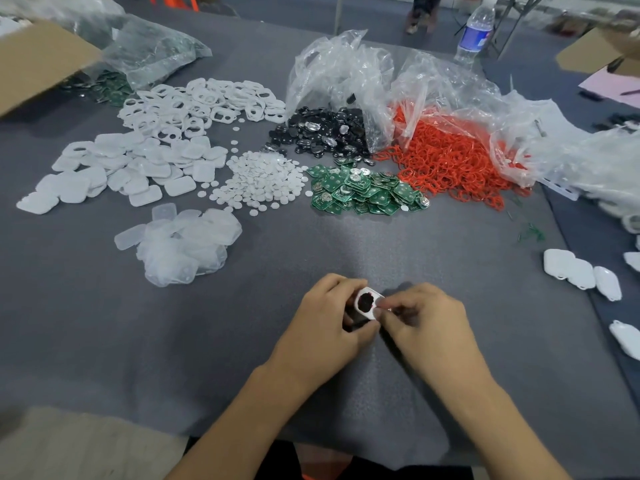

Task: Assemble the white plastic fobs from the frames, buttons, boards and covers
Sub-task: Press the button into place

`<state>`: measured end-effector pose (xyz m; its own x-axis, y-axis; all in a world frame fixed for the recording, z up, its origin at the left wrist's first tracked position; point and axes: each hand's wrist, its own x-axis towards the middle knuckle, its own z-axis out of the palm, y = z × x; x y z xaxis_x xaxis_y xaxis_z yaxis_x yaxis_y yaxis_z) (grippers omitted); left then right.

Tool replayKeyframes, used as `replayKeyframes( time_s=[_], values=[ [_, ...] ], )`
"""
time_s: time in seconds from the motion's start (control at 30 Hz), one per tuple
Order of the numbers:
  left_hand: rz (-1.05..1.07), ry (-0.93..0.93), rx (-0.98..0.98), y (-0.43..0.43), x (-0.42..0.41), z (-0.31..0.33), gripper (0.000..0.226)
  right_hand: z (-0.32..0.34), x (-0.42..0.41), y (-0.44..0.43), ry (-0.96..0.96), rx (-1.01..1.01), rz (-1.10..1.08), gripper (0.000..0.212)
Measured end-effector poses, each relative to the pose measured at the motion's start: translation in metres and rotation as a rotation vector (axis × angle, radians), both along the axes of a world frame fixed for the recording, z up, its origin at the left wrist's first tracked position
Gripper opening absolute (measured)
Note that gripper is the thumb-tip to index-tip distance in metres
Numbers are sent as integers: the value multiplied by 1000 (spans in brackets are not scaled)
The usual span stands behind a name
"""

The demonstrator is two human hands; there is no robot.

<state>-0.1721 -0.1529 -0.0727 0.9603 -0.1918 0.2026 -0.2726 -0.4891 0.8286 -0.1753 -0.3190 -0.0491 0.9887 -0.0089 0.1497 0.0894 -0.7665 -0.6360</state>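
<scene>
Both hands meet just above the grey table near its front edge. My left hand grips a white fob frame with a dark part showing inside its opening. My right hand pinches the frame's right edge with thumb and fingertips. Farther back lie piles of white frames, white covers, small round white buttons, green boards and translucent covers.
Black parts and red rubber rings spill from clear bags at the back. Finished white fobs lie at the right edge. A water bottle stands far back; a cardboard box sits at the far left.
</scene>
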Motion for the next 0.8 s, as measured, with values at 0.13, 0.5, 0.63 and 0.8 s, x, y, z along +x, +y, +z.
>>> replayKeyframes(
  time_s=[0.13, 0.5, 0.63, 0.8],
  values=[
    [7, -20, 81, -3, 2, -1, 63, 2, -5, -4, -39, -143, 133, 16],
    [-26, 11, 106, -6, 6, -6, 67, 0, -18, -12, -136, -318, 338, 39],
    [-26, 18, 103, -6, 7, -8, 66, -5, -20, -12, -149, -312, 322, 40],
    [-23, 3, 94, -5, 6, -8, 65, -13, -23, -7, -153, -145, 196, 31]
  ],
)
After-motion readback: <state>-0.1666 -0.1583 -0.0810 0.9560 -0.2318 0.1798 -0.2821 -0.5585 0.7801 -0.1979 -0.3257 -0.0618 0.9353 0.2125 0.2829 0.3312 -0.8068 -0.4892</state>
